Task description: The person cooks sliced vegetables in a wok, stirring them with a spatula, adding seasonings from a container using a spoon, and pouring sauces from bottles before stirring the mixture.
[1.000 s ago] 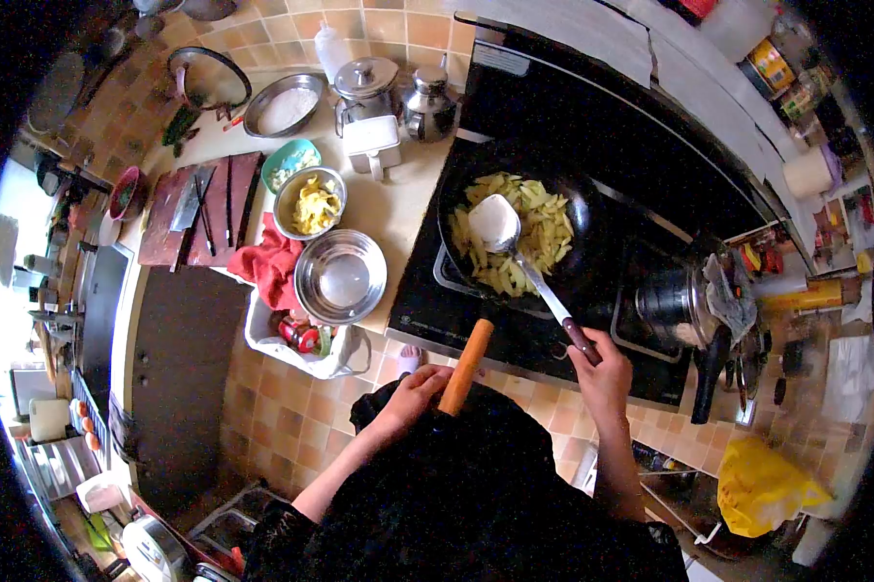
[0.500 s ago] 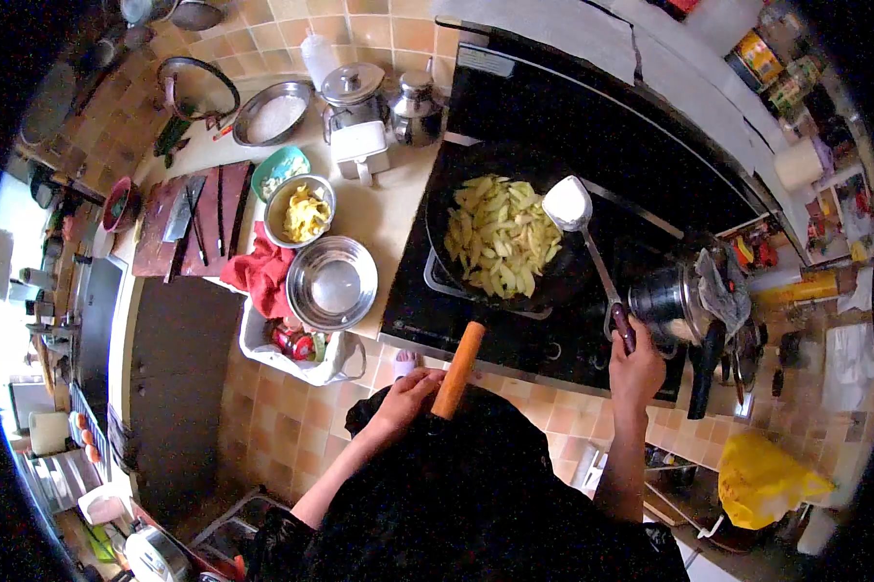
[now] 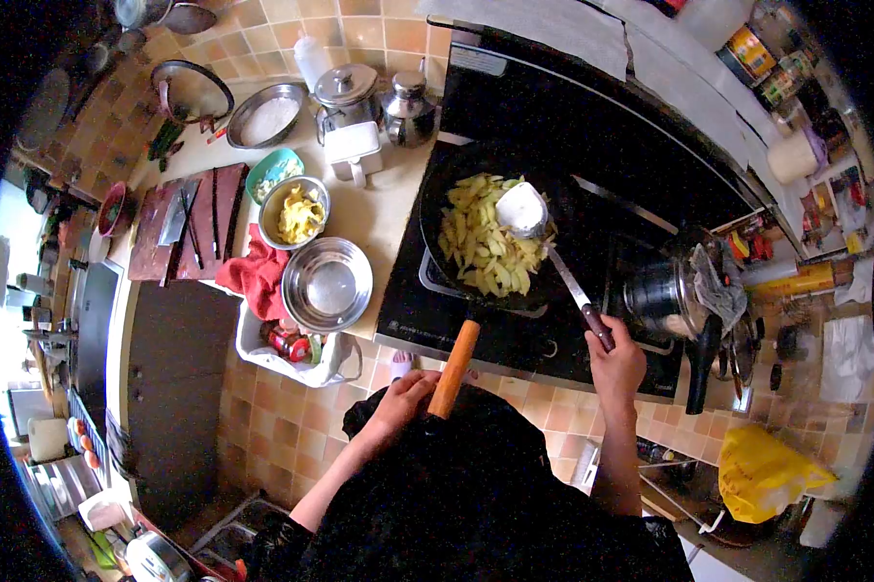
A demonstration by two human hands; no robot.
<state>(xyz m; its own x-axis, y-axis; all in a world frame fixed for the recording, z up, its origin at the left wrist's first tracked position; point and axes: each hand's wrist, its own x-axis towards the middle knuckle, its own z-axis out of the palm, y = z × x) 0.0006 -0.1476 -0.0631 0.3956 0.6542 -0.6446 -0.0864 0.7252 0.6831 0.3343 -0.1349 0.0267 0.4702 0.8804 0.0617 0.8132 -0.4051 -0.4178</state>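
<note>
My right hand (image 3: 618, 361) is closed around the dark handle of a metal wok spatula (image 3: 571, 276). Its bright, whitish head (image 3: 522, 210) is over the right part of the pale yellow-green sliced vegetable pieces (image 3: 487, 242). These lie in a dark wok (image 3: 435, 218) on the black stove (image 3: 408, 315). The wok's wooden handle (image 3: 454, 364) points toward my body. Beside it, on its left, my left hand (image 3: 405, 396) has curled fingers; whether they touch the handle or hold anything is hidden.
Left of the stove are an empty steel bowl (image 3: 326, 281), a bowl of yellow food (image 3: 301, 215), a red cloth (image 3: 255, 266) and a cutting board (image 3: 148, 244) with a cleaver (image 3: 174, 221). A steel pot (image 3: 650, 296) stands right of the wok; its black handle (image 3: 706, 373) juts toward me.
My right hand has shifted slightly left, bringing the spatula head from the wok's right side leftward over the vegetable pieces. My left hand stays beside the wooden handle.
</note>
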